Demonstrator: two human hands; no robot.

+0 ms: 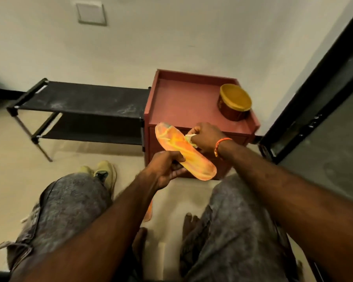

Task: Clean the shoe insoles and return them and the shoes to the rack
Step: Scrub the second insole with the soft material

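Red cabinet [183, 100] against pale wall [171, 33]

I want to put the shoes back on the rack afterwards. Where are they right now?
In the head view, the shoes sit on the floor at lower left, beyond the person's left knee and below the black rack.

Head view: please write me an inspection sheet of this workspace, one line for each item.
Surface: beige floor; red cabinet against the wall.
Job's things: orange insole held in the air; second insole on the floor, mostly hidden; tan shoes on the floor; black rack, no shoes seen on it.
Clutter: tub with yellow lid on the cabinet.
Grippers: left hand grips the insole from beneath; right hand presses a pale cloth on it.
Cables: nothing seen.
Surroundings: wall plate; dark door frame at right.
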